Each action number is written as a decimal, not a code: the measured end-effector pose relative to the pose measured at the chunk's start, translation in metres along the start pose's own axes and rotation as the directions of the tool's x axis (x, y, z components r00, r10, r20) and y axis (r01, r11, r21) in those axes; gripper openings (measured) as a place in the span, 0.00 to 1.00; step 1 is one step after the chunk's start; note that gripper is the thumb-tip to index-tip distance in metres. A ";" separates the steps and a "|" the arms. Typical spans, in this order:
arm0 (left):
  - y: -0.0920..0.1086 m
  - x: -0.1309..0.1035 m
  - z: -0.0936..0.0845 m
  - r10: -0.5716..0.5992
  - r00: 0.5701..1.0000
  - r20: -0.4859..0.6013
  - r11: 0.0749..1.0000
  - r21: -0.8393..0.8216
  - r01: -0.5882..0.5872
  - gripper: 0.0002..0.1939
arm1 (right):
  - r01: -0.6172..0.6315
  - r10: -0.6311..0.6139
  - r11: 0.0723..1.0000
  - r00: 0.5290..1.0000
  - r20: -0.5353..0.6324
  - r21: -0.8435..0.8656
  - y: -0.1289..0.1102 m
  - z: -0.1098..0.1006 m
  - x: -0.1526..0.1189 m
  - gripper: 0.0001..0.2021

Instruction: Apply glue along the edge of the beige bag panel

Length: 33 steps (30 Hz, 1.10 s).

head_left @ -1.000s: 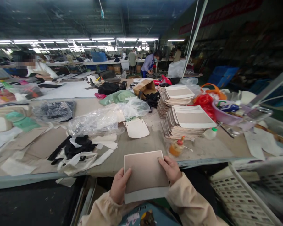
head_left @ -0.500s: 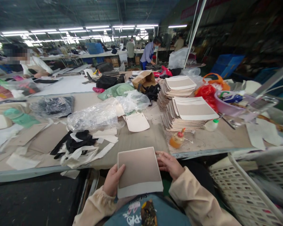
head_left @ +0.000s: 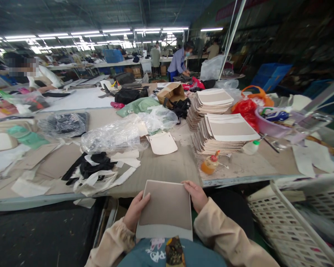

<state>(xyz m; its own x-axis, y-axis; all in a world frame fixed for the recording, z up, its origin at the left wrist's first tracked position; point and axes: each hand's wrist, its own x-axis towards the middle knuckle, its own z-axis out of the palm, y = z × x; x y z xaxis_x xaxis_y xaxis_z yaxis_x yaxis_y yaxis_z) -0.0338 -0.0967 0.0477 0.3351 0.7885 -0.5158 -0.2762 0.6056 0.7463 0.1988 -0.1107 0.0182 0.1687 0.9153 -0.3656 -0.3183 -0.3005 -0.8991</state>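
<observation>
I hold a flat beige panel with a white border (head_left: 167,205) over my lap, just below the table's front edge (head_left: 156,191). My left hand (head_left: 136,210) grips its left side, thumb on top. My right hand (head_left: 195,194) holds its upper right corner. Two stacks of similar panels (head_left: 225,135) stand on the table ahead and to the right, beyond my right hand. An orange glue bottle (head_left: 210,163) sits between the panel and the nearer stack.
Black and white fabric scraps (head_left: 96,172), clear plastic bags (head_left: 114,137) and a loose white piece (head_left: 163,142) litter the table. A pink bowl (head_left: 267,124) and red bag sit at the right. A white slatted crate (head_left: 292,226) stands at my right. Other people work at far tables.
The panel has tilted so its near edge rests lower against my body. My right hand has closed onto its upper right corner, and the view has shifted slightly.
</observation>
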 end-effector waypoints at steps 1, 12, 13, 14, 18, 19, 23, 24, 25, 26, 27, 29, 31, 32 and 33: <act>0.004 0.002 0.000 0.022 1.000 -0.002 0.999 0.025 -0.022 0.23 | 0.000 0.000 1.000 1.000 -0.001 -0.008 0.002 0.001 -0.001 0.18; 0.023 0.025 0.009 0.018 0.998 -0.054 0.989 0.148 -0.010 0.21 | -0.004 0.001 0.999 0.998 -0.068 -0.046 0.005 0.013 -0.001 0.11; 0.023 0.026 0.008 0.032 0.997 -0.073 0.986 0.168 -0.020 0.21 | -0.009 0.005 0.999 0.997 -0.075 -0.045 0.007 0.014 -0.001 0.10; 0.022 0.026 0.008 0.044 0.995 -0.092 0.982 0.185 -0.026 0.21 | -0.012 0.009 0.999 0.997 -0.080 -0.047 0.008 0.015 -0.001 0.10; 0.016 0.023 0.002 0.065 0.990 -0.127 0.976 0.214 -0.037 0.19 | -0.028 0.023 0.998 0.997 -0.078 -0.062 0.012 0.019 -0.002 0.09; 0.014 0.022 0.000 0.073 0.989 -0.131 0.976 0.215 -0.043 0.19 | -0.032 0.026 0.997 0.997 -0.076 -0.067 0.013 0.019 -0.002 0.09; 0.009 0.019 -0.006 0.099 0.984 -0.145 0.972 0.227 -0.064 0.19 | -0.038 0.031 0.995 0.997 -0.071 -0.089 0.013 0.021 -0.003 0.09; 0.009 0.019 -0.007 0.106 0.983 -0.148 0.970 0.233 -0.070 0.19 | -0.037 0.030 0.995 0.997 -0.071 -0.095 0.014 0.021 -0.003 0.09; 0.008 0.019 -0.008 0.116 0.982 -0.151 0.968 0.238 -0.078 0.19 | -0.037 0.030 0.994 0.997 -0.071 -0.101 0.014 0.021 -0.003 0.09; 0.008 0.019 -0.009 0.125 0.981 -0.151 0.966 0.243 -0.086 0.19 | -0.039 0.031 0.994 0.997 -0.071 -0.105 0.014 0.021 -0.003 0.10; 0.008 0.019 -0.009 0.135 0.979 -0.150 0.965 0.246 -0.095 0.18 | -0.044 0.036 0.993 0.997 -0.069 -0.108 0.014 0.020 -0.003 0.10; 0.007 0.019 -0.010 0.148 0.979 -0.143 0.961 0.253 -0.108 0.18 | -0.051 0.044 0.992 0.997 -0.065 -0.112 0.016 0.019 -0.002 0.10; 0.006 0.019 -0.010 0.152 0.979 -0.135 0.958 0.264 -0.112 0.18 | -0.049 0.042 0.993 0.997 -0.061 -0.104 0.017 0.019 -0.001 0.10; 0.006 0.019 -0.011 0.153 0.979 -0.133 0.957 0.266 -0.113 0.18 | -0.050 0.045 0.995 0.997 -0.058 -0.092 0.017 0.018 -0.001 0.10; 0.006 0.018 -0.011 0.153 0.979 -0.133 0.958 0.263 -0.114 0.18 | -0.053 0.049 0.996 0.997 -0.052 -0.071 0.017 0.018 -0.002 0.10</act>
<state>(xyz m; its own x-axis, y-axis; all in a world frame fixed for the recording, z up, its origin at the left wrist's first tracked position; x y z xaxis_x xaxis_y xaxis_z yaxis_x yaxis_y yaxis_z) -0.0392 -0.0773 0.0380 0.1661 0.8792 -0.4466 -0.0657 0.4618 0.8846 0.1759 -0.1126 0.0078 0.2013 0.8841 -0.4217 -0.2598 -0.3670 -0.8932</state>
